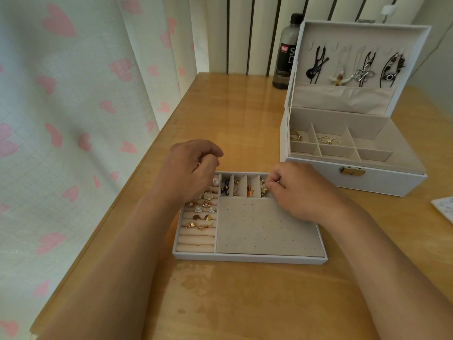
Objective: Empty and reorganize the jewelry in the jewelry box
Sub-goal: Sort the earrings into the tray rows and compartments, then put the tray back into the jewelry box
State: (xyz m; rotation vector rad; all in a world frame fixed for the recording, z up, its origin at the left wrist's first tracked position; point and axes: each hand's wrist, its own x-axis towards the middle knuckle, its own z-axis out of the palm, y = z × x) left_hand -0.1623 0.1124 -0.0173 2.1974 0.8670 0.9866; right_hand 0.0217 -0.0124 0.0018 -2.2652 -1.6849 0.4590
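Observation:
A white jewelry tray (247, 258) lies on the wooden table in front of me. Its left part has cream ring rolls holding gold and flower earrings (202, 209). Along the back run small compartments with charms (241, 187), and a grey perforated pad (264, 229) fills the rest. My left hand (193, 165) hovers over the tray's back left corner, fingers curled, thumb and forefinger pinched together; whether it holds anything is hidden. My right hand (296, 190) pinches a small sparkly piece (264, 188) at the rightmost back compartment. The open jewelry box (353, 173) stands at the right rear.
Necklaces (355, 67) hang inside the box lid, and gold chains (328, 141) lie in its divided compartments. A dark bottle (285, 52) stands behind the box. A heart-patterned curtain (73, 119) hangs along the table's left edge. A white object (445, 207) pokes in at the right.

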